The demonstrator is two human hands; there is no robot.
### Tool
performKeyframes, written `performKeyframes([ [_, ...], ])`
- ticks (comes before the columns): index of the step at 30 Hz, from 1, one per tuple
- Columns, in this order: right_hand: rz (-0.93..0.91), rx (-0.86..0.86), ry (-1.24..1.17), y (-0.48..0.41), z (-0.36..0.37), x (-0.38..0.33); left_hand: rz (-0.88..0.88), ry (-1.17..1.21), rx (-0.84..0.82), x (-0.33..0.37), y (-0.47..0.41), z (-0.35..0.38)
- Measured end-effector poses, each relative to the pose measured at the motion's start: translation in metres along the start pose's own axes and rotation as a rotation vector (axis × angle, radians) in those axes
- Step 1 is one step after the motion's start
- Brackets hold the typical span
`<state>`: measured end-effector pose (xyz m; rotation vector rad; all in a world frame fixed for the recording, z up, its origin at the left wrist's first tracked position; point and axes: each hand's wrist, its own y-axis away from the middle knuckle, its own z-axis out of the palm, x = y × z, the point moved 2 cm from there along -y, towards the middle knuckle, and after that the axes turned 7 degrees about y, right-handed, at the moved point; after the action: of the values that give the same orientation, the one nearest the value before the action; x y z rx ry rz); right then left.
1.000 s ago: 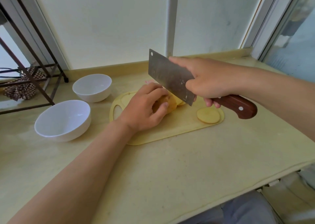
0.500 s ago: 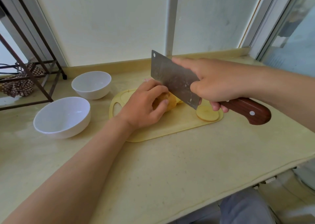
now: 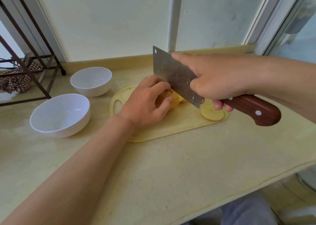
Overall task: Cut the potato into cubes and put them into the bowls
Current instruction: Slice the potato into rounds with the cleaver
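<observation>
A potato (image 3: 172, 98) lies on the pale yellow cutting board (image 3: 179, 127). My left hand (image 3: 147, 103) grips it from the left, fingers curled over its top. My right hand (image 3: 217, 81) holds a cleaver (image 3: 174, 74) by its brown wooden handle (image 3: 256, 111), index finger stretched along the blade's spine. The blade's edge meets the potato's right end, just past my left fingers. One round potato slice (image 3: 212, 115) lies flat on the board's right end, partly under my right fingers. Two empty white bowls (image 3: 59, 115) (image 3: 91, 81) stand left of the board.
The board sits on a beige stone counter (image 3: 153, 173) with its front edge at the lower right. A dark metal rack (image 3: 25, 67) with patterned cloth stands at the far left. A window wall and white pipe (image 3: 176, 17) close off the back.
The cleaver and my right hand have shifted slightly right and down, bringing the blade against the potato's cut end. My left hand keeps its hold on the potato.
</observation>
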<state>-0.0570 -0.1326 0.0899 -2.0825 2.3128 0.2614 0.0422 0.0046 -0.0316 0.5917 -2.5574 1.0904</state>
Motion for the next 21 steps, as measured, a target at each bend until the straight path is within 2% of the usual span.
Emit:
performKeyframes([
  [5, -0.001, -0.001, 0.023, -0.003, -0.002, 0.001, -0.015, 0.056, 0.02, -0.002, 0.0, -0.002],
  [11, 0.011, -0.2, -0.089, -0.019, 0.014, 0.002, 0.019, 0.057, 0.028, -0.002, 0.0, -0.001],
  [21, 0.047, -0.184, -0.272, -0.033, 0.062, 0.007, 0.048, 0.07, 0.021, -0.001, -0.002, -0.003],
])
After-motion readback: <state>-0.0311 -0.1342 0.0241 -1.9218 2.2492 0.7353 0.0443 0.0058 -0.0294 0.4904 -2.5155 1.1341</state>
